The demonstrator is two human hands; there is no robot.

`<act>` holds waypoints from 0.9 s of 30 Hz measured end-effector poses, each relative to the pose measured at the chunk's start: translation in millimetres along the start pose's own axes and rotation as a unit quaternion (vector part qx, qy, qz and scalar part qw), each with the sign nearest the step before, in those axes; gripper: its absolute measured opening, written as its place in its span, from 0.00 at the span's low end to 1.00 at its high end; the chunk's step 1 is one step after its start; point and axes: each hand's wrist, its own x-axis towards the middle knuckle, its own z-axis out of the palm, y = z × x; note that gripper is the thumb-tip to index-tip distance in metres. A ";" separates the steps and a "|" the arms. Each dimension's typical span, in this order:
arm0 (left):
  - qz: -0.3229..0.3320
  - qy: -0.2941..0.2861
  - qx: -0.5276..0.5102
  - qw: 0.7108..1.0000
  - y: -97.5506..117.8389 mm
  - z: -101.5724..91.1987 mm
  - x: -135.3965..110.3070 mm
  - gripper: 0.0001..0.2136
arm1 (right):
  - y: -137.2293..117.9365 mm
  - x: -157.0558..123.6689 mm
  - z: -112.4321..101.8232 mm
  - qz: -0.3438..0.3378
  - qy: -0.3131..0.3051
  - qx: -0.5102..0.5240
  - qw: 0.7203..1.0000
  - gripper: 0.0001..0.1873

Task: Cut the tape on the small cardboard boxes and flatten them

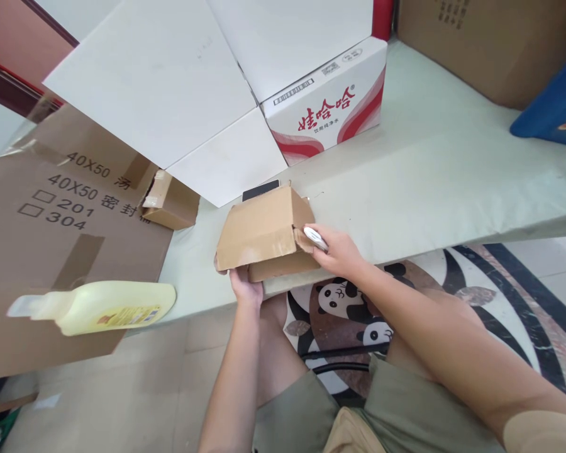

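A small brown cardboard box (pixel 261 233) sits at the near edge of a pale green table (pixel 443 157). My left hand (pixel 245 286) grips the box from below at its front edge, fingers tucked under it. At the box's right corner my right hand (pixel 337 248) is closed around a small white-grey tool (pixel 315 237), its tip touching the box's side flap. A dark flat object (pixel 261 189) peeks out just behind the box.
A pale yellow bottle (pixel 99 308) lies on a flattened brown carton (pixel 51 233) at left. A smaller cardboard box (pixel 170 201) sits beside it. A white carton with red print (pixel 330 107) stands behind with open flaps. A large brown box (pixel 490 44) and a blue item (pixel 554 104) sit far right.
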 end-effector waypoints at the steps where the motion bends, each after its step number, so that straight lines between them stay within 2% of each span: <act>1: -0.010 0.011 0.003 1.000 0.6 0.6 0.5 0.15 | 0.2 0.2 0.6 -0.009 -0.004 0.006 1.000 0.23; 5: -0.037 0.012 0.000 0.999 3.2 -1.4 3.4 0.14 | -1.1 0.7 -0.8 -0.043 -0.041 0.049 0.997 0.23; 9: -0.064 0.013 -0.026 0.998 7.3 -6.5 5.7 0.15 | -5.8 -0.1 -4.9 -0.045 -0.103 0.074 0.991 0.26; 13: -0.077 -0.004 -0.022 0.997 8.3 -12.2 7.3 0.15 | -10.6 -0.7 -5.9 -0.046 -0.111 0.092 0.988 0.21; 18: -0.072 -0.017 0.013 0.997 1.9 -17.7 9.3 0.16 | -12.4 2.7 -6.9 -0.001 -0.043 0.053 0.998 0.10; 23: -0.052 0.003 0.021 0.998 -3.5 -16.2 8.2 0.19 | -9.9 6.6 -13.2 0.100 0.053 0.081 0.990 0.08; 27: -0.061 0.006 0.013 0.998 -3.6 -15.2 8.7 0.17 | -5.8 8.4 -15.5 0.130 0.102 0.082 0.983 0.08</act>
